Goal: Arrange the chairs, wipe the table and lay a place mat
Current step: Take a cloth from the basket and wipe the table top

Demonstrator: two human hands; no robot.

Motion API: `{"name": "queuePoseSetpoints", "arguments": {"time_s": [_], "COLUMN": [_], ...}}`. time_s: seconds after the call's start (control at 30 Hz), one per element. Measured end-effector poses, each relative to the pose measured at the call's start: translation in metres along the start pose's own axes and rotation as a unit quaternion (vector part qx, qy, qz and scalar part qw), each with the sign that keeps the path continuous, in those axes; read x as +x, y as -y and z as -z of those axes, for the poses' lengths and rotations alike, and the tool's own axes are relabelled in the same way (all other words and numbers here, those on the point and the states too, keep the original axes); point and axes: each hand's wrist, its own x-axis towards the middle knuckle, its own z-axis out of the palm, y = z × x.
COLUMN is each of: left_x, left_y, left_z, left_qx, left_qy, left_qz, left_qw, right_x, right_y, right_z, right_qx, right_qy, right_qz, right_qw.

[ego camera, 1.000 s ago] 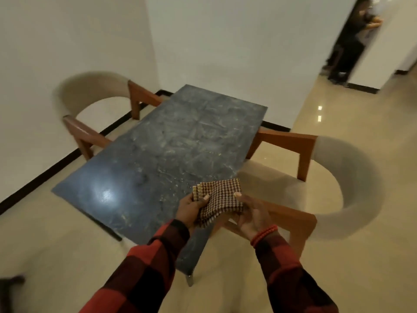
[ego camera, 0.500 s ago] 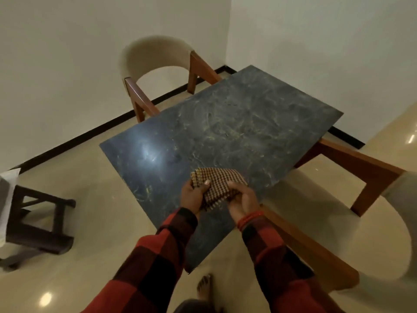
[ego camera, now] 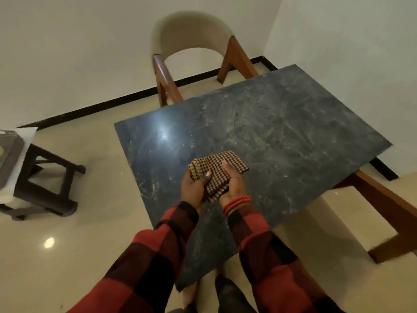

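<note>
A dark grey marbled table (ego camera: 282,132) fills the middle of the view, its top streaked with pale smears. Above its near part I hold a folded brown-and-cream checked cloth (ego camera: 220,169) in both hands. My left hand (ego camera: 194,188) grips its left side with the thumb on top. My right hand (ego camera: 233,185) cups the cloth's right side, thumb pressed on the fabric. A beige chair with wooden arms (ego camera: 191,35) stands at the table's far side. A second chair's wooden frame (ego camera: 383,208) shows at the right, partly under the table.
A dark low stool (ego camera: 45,177) carrying a grey box and white paper stands on the glossy beige floor at the left. White walls with a black skirting close the room behind the table. My feet show below the table's near corner.
The view has swung left and down: the far chair now sits at top centre and the stool came into view. My hands kept the cloth and shifted farther over the table's near part.
</note>
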Motion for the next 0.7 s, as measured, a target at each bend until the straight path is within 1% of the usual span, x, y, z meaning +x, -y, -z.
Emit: {"name": "queuePoseSetpoints", "arguments": {"time_s": [0.07,0.17,0.27,0.33,0.43,0.5,0.53,0.6,0.63,0.67,0.7], "left_x": [0.015,0.033,0.057,0.073,0.099,0.111,0.12,0.139,0.15,0.157,0.166], "left_y": [-0.006,-0.026,-0.043,-0.052,-0.064,-0.076,-0.081,-0.086,-0.089,-0.09,-0.092], "left_z": [0.005,0.012,0.026,0.041,0.068,0.086,0.099,0.131,0.145,0.156,0.163], "left_qx": [-0.002,0.013,0.029,0.056,0.116,0.143,0.174,0.265,0.29,0.295,0.291], "left_qy": [-0.03,-0.046,-0.074,-0.082,-0.104,-0.143,-0.178,-0.25,-0.275,-0.291,-0.298], "left_qz": [-0.005,0.005,0.015,0.011,-0.018,-0.046,-0.07,-0.12,-0.136,-0.147,-0.153], "left_qw": [1.0,0.999,0.997,0.995,0.988,0.978,0.966,0.924,0.907,0.898,0.896], "right_x": [0.027,0.051,0.083,0.101,0.139,0.166,0.179,0.202,0.212,0.22,0.227], "right_y": [-0.009,-0.009,-0.009,-0.009,-0.022,-0.034,-0.04,-0.052,-0.057,-0.061,-0.065], "right_z": [-0.012,-0.038,-0.064,-0.081,-0.106,-0.121,-0.132,-0.156,-0.168,-0.179,-0.191], "right_qx": [-0.033,-0.054,-0.048,-0.026,-0.038,-0.065,-0.078,-0.108,-0.141,-0.193,-0.254], "right_qy": [0.011,0.046,0.108,0.132,0.142,0.134,0.137,0.163,0.177,0.186,0.203], "right_qz": [-0.018,-0.046,-0.076,-0.102,-0.141,-0.149,-0.146,-0.115,-0.078,-0.028,0.032], "right_qw": [0.999,0.996,0.99,0.986,0.979,0.978,0.977,0.974,0.971,0.963,0.945]}}
